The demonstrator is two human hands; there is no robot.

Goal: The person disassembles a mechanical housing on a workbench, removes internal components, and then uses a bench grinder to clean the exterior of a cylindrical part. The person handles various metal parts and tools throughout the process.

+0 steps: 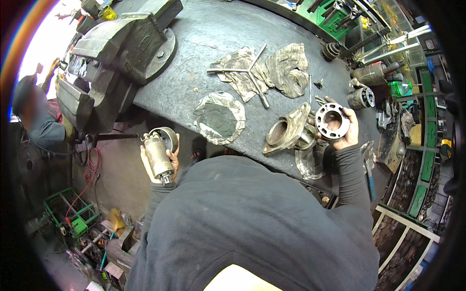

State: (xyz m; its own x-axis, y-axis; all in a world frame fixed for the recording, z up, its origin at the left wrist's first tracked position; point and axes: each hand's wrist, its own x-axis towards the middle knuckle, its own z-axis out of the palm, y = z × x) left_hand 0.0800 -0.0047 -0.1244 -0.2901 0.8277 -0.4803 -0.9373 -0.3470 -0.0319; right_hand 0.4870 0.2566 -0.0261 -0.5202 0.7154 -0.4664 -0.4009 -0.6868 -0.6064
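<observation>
Dark shirt (252, 208): nearest the camera, filling the lower middle.
Surface (189, 53): carries the flanged housing near its front edge.
Flanged housing (296, 125): just beside the right hand (352, 129); whether they touch, I cannot tell.
Metal cylinder (157, 154): gripped in the left hand (173, 159) over the floor, beside a hoop (169, 137); probably heavy, so support it from below.
Drilled ring (343, 124): held in the right hand, holes toward the camera; gripping its rim should spare the face.
</observation>
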